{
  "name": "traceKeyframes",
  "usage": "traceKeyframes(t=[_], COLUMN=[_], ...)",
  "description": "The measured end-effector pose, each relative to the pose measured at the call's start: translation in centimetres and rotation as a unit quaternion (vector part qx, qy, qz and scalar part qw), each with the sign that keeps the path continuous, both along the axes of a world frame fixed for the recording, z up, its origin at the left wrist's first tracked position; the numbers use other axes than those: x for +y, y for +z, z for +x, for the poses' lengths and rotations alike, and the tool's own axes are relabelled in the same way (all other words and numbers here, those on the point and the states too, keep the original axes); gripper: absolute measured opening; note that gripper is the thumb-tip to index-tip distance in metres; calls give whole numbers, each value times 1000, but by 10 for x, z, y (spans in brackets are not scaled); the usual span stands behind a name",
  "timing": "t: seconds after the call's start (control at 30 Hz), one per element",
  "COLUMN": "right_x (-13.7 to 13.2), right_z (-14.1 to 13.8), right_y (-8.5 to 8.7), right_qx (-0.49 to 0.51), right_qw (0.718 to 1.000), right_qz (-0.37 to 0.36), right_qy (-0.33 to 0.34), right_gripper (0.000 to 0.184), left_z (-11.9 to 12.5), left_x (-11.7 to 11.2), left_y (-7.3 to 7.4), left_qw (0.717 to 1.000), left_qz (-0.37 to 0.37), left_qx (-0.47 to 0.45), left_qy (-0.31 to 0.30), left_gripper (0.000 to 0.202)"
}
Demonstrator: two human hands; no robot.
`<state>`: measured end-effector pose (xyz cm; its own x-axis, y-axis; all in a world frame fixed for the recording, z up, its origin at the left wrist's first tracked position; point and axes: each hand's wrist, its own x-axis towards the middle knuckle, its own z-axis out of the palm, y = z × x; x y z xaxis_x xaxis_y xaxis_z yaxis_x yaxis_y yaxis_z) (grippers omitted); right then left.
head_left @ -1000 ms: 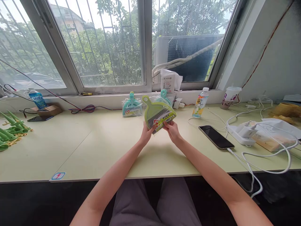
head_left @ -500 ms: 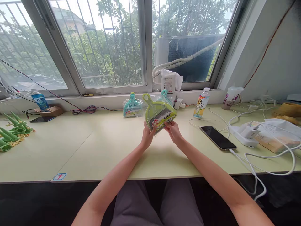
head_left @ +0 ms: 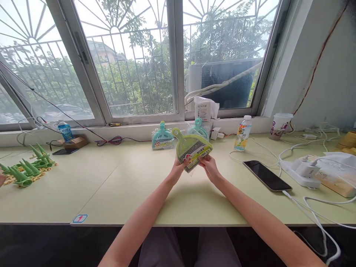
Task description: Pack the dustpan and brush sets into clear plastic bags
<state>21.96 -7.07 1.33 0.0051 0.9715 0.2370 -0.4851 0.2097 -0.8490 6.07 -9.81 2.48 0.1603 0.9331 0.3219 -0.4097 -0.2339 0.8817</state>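
Both hands hold up a lime-green mini dustpan and brush set (head_left: 191,146) in clear plastic wrap, above the pale green table (head_left: 116,189). My left hand (head_left: 178,170) pinches its lower left corner. My right hand (head_left: 210,167) pinches the lower right edge by the printed label. The handle points up and to the left. Behind it, two teal wrapped sets stand against the sill: one teal set (head_left: 161,135) at the left, the other teal set (head_left: 198,127) partly hidden by the green one.
A drink bottle (head_left: 242,132), a cup (head_left: 279,125), a black phone (head_left: 267,175) on a white cable, and a power strip with chargers (head_left: 303,170) lie at the right. Green cone-shaped parts (head_left: 26,170) are heaped at the far left, by a blue-labelled bottle (head_left: 65,130) and another phone (head_left: 63,151).
The view has tilted up and shifted a little, so everything sits lower in the picture. Both hands keep the same grip on the green set.
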Motion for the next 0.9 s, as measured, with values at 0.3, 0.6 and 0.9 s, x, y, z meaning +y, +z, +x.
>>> traceKeyframes(t=[0.3, 0.6, 0.9], right_x=[12, 22, 25], right_z=[10, 27, 29], right_y=[-1, 7, -1], right_qx=[-16, -6, -5], right_qw=[993, 991, 985], right_qz=[-105, -129, -167], right_qy=[50, -16, -42], right_gripper=[26, 6, 21], left_z=[-2, -6, -8], left_x=[-1, -1, 3], left_y=[-3, 10, 6], left_qw=[997, 991, 988], left_qz=[-40, -22, -6], left_qx=[70, 133, 149], left_qy=[8, 2, -29], left_gripper=[75, 78, 79])
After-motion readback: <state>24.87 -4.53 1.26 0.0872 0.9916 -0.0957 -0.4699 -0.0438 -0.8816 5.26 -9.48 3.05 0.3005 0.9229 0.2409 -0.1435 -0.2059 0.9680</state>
